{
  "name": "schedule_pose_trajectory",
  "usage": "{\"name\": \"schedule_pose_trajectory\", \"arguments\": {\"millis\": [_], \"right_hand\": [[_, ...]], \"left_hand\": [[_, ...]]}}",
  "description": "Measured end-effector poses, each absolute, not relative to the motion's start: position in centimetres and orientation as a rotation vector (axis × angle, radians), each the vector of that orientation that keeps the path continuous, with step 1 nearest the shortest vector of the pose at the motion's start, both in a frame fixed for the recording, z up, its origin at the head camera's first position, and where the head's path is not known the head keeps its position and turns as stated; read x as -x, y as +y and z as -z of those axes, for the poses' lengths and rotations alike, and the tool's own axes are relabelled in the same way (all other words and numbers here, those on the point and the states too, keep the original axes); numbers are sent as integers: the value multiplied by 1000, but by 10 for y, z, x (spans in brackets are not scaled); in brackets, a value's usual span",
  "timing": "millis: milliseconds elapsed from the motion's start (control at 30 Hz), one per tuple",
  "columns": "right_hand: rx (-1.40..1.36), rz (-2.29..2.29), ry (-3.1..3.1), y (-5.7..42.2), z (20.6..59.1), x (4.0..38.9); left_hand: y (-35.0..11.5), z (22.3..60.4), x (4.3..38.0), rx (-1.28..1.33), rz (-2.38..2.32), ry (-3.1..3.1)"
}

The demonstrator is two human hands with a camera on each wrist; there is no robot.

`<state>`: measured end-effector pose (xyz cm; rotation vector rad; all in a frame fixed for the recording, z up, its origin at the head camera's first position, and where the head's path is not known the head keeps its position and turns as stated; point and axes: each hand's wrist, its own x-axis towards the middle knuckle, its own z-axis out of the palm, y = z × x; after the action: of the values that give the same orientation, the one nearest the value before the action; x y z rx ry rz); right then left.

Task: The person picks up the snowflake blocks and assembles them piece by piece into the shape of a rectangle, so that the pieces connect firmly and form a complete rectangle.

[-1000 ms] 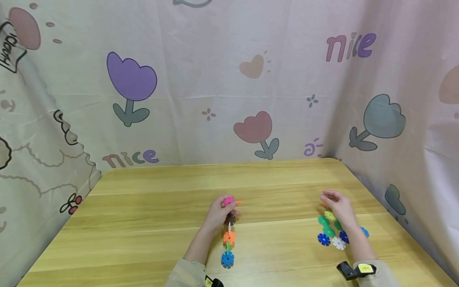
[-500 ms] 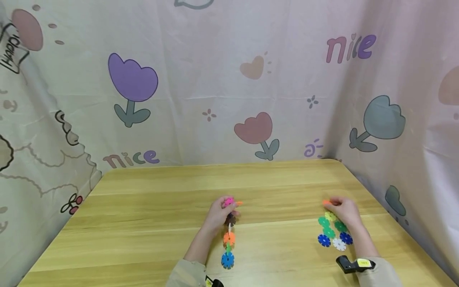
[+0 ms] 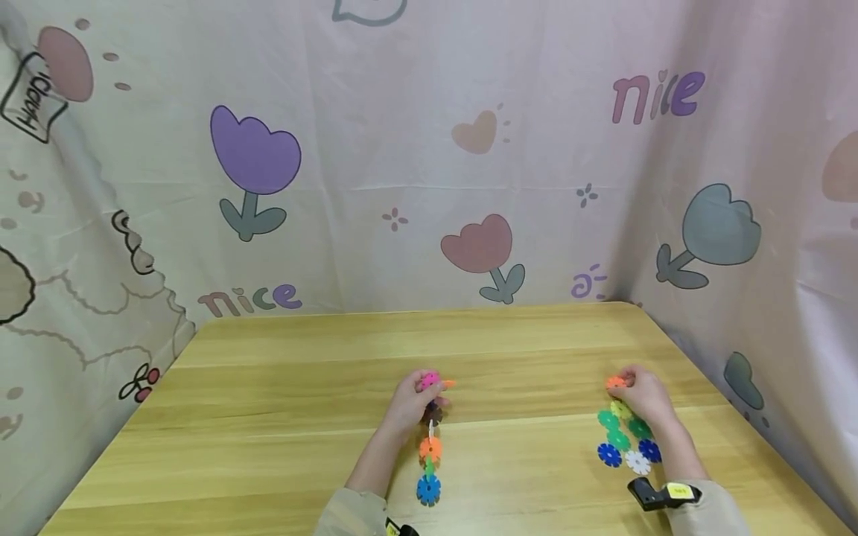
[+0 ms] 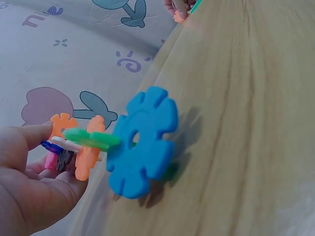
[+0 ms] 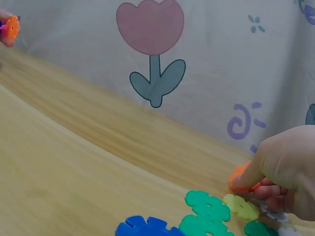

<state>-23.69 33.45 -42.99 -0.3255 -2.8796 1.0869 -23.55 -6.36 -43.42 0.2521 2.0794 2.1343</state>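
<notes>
My left hand (image 3: 405,402) grips one end of a chain of interlocking plastic snowflake discs. In the left wrist view, a blue disc (image 4: 160,157) forms the near end, followed by a green disc (image 4: 88,138) and an orange disc (image 4: 87,160). White, dark, pink and another orange piece (image 4: 63,122) sit close to the fingers, partly hidden. Over at the right, my right hand (image 3: 645,394) pinches a loose orange snowflake disc (image 5: 238,181) between thumb and fingers, just beyond a yellow disc (image 5: 241,206). That orange disc looks tilted.
Loose discs lie beside and below the right hand: green ones (image 3: 608,420), dark blue ones (image 3: 609,455) and a white one (image 3: 637,462). The wooden table (image 3: 268,424) reaches back to a printed curtain (image 3: 375,149).
My right hand has come down from above the loose discs onto the orange one and now tilts it. The left hand keeps its hold on the chain. The head view has shifted slightly.
</notes>
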Motion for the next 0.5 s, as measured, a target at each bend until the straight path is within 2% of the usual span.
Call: {"name": "schedule_pose_trajectory", "arguments": {"millis": [200, 500], "right_hand": [[92, -1049, -2837, 321, 429, 236], [-129, -1432, -2730, 267, 412, 244]], "left_hand": [[-63, 434, 235, -238, -2135, 2077], [-62, 407, 220, -231, -2125, 2081]]}}
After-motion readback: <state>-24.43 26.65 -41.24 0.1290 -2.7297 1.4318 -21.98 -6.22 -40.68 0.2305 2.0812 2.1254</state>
